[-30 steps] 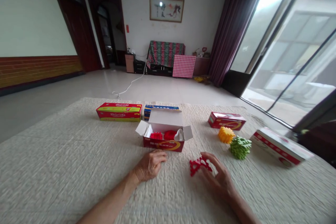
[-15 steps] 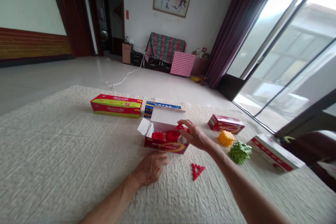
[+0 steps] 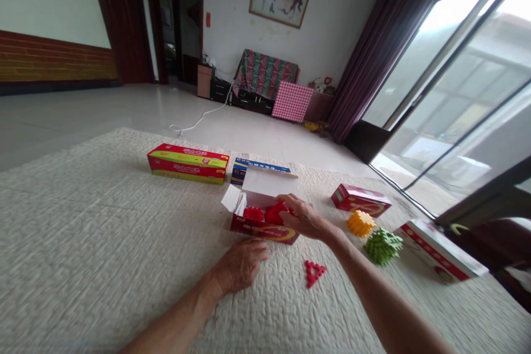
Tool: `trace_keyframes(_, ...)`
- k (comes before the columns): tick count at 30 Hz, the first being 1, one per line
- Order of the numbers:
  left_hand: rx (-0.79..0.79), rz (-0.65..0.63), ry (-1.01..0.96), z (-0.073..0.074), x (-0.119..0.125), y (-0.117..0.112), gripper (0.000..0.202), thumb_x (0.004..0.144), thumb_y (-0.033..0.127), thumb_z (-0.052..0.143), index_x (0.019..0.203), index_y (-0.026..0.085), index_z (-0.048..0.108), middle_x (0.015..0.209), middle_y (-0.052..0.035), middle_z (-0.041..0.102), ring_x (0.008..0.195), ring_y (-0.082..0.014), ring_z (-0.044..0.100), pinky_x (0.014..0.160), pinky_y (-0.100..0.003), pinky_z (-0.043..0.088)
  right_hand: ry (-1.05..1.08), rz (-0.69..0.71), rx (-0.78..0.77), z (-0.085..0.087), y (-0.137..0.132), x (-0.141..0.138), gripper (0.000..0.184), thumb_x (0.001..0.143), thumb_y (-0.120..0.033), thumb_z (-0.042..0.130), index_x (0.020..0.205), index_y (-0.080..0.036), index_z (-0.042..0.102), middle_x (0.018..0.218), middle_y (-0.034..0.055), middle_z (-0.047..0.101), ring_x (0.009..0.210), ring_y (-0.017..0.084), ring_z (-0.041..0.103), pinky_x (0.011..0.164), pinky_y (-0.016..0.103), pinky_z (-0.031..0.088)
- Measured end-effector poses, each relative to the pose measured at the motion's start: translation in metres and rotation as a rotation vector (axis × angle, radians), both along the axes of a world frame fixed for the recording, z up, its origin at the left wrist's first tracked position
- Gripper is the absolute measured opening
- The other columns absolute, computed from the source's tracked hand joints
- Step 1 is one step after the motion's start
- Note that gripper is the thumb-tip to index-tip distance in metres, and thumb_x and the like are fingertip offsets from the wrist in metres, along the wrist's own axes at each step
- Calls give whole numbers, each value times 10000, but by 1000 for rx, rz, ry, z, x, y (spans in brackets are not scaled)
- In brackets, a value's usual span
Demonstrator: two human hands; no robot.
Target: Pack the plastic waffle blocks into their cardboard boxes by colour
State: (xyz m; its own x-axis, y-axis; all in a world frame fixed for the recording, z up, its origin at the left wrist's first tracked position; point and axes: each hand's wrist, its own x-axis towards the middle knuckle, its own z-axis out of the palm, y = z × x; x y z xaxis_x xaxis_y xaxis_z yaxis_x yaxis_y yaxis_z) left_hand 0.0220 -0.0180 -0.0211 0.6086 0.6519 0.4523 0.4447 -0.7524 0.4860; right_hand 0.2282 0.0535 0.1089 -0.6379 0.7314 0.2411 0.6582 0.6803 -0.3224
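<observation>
Red loose tri [image 3: 309, 275] x1; open box [image 3: 259, 230] x1; R hand [image 3: 304, 218] inside

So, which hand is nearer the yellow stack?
Right. The right hand is in the open box, left of the yellow stack; the left hand lies farther left.

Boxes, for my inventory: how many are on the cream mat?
5: red-yellow box at left; blue box, partly hidden, behind the open red box; closed red box and white-red box at right.
</observation>
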Motion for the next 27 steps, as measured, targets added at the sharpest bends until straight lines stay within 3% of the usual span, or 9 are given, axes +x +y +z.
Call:
trace_keyframes(6,8,-2,-1,1,0,0,361,784,37,407,1011,161,659,1148,-83,684,1131,-193,610,1036,-363,476,41,-56,17,9,0,10,294,872,-187,491,1154,-235,562,1065,78,668,910,192,645,835,345,542)
trace_keyframes(13,-3,-21,0,6,1,0,361,741,10,419,951,193,648,1102,-54,677,1104,-185,603,1033,-349,464,-76,-37,47,17,0,13,242,782,-148,530,992,-228,617,882,37,688,774,163,630,721,296,505)
trace_keyframes(16,-9,-16,15,6,1,0,360,729,8,421,943,199,640,1077,-49,677,1093,-188,602,1026,-349,464,-61,-38,43,17,-2,9,256,758,-142,554,993,-219,620,911,42,686,787,164,629,732,299,496)
trace_keyframes(21,-26,-12,20,7,1,0,349,719,21,414,915,202,638,1021,-48,681,1065,-198,603,988,-351,477,-5,-43,27,14,-4,-8,244,772,-188,613,1015,-208,625,960,58,679,825,171,630,767,309,489)
trace_keyframes(27,-51,-6,25,9,2,0,324,720,43,412,895,203,632,1019,-46,684,1053,-206,602,980,-358,473,-12,3,15,-1,1,-48,196,759,-185,634,955,-195,632,892,53,674,763,165,620,707,289,479)
